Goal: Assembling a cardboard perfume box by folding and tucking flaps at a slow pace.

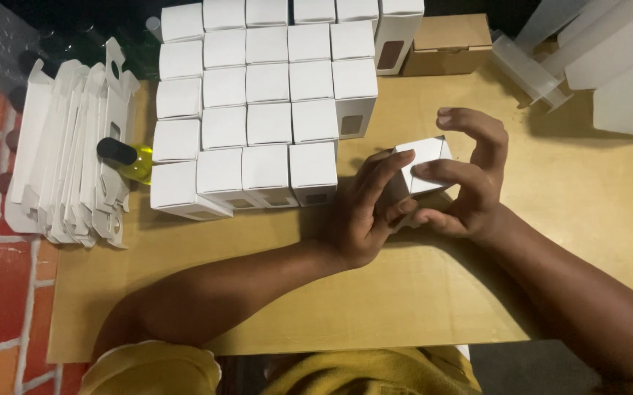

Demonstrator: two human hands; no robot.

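Both of my hands hold a small white carton (pixel 425 159) upright on the wooden table (pixel 433 292), just right of a block of finished cartons. My left hand (pixel 364 212) presses its fingers against the carton's left side. My right hand (pixel 468 175) curls over its top and right side, thumb below. The carton's top flap looks closed.
Several rows of closed white cartons (pixel 269 102) stand at the table's back left. A stack of flat unfolded cartons (pixel 75 153) lies at the left edge, with a small yellow bottle with a black cap (pixel 128 157) beside it. A brown cardboard box (pixel 448 44) and white sheets (pixel 609 58) sit at the back right.
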